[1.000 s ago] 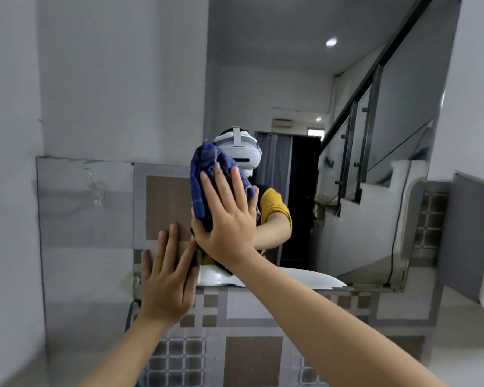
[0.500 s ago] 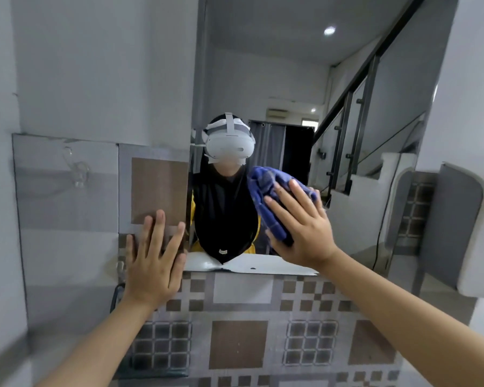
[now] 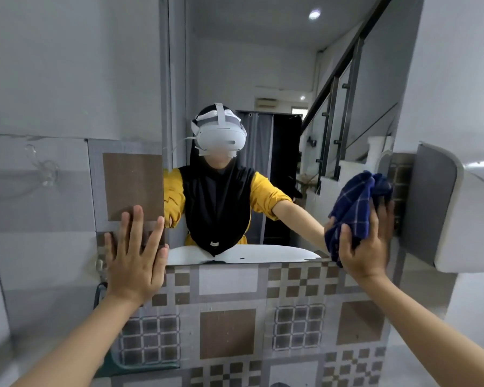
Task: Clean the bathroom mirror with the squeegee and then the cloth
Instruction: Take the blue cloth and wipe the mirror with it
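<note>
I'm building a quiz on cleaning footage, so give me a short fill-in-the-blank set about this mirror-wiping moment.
1. The right hand presses a dark ____ checked cloth against the wall mirror.
2. The left hand lies ____ on the tiled wall, fingers spread.
3. The cloth is at the mirror's ____ edge.

Missing words: blue; flat; right

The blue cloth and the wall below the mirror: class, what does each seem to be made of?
Cloth: soft woven fabric, probably cotton; it bunches in folds under the right hand and shows a thin pale check. Wall below the mirror: likely glazed ceramic tile, with square brown and grey patterns and a faint sheen.
</note>
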